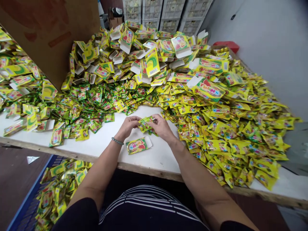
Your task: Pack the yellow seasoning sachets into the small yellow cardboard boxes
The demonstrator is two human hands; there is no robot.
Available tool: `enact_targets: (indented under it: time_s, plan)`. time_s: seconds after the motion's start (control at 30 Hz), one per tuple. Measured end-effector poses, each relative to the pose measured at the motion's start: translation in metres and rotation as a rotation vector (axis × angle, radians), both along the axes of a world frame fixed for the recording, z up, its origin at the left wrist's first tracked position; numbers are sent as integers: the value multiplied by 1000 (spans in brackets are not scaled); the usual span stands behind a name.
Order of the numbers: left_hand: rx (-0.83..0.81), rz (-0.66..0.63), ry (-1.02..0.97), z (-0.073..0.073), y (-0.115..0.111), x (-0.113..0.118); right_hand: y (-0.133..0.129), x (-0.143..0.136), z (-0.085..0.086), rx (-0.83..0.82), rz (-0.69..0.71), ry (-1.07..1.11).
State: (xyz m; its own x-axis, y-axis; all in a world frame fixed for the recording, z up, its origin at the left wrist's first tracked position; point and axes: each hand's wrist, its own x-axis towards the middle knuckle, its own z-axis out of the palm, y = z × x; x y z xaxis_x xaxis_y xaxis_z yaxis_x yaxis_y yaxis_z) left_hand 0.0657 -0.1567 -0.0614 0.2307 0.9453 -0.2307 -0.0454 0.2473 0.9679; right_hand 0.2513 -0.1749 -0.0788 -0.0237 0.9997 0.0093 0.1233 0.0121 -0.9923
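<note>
Over the white tabletop (163, 160), my left hand (130, 126) and my right hand (161, 127) meet around small yellow-green candy packets (144, 124). Fingers of both hands are closed on the packets from either side; how many packets there are, I cannot tell. Just below the hands lies a small flat printed carton (137, 146), yellow and green, with its white end flap open toward the right. A beaded bracelet (117, 141) circles my left wrist.
Yellow packets (221, 128) are heaped to the right, smaller green packets (96, 99) to the left. Empty-looking cartons (154, 61) pile up behind. A big cardboard box (55, 38) stands back left. Below the table edge, a blue crate (31, 195) holds filled cartons or packets.
</note>
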Motion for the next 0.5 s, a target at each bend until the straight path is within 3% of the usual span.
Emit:
enact_targets:
  time_s: [0.17,0.33,0.43,0.5]
  plan:
    - [9,-45,-85,-5,-3,7,-1,-4,-3,-30,-41,-93]
    - [-2,39,-138,-9,-4,13,-6,-5,2,-97,60,115]
    - [31,12,-129,-5,-5,12,-7,-2,7,-131,138,164]
    - [80,-34,-29,1,-7,6,-6,1,8,-102,98,102]
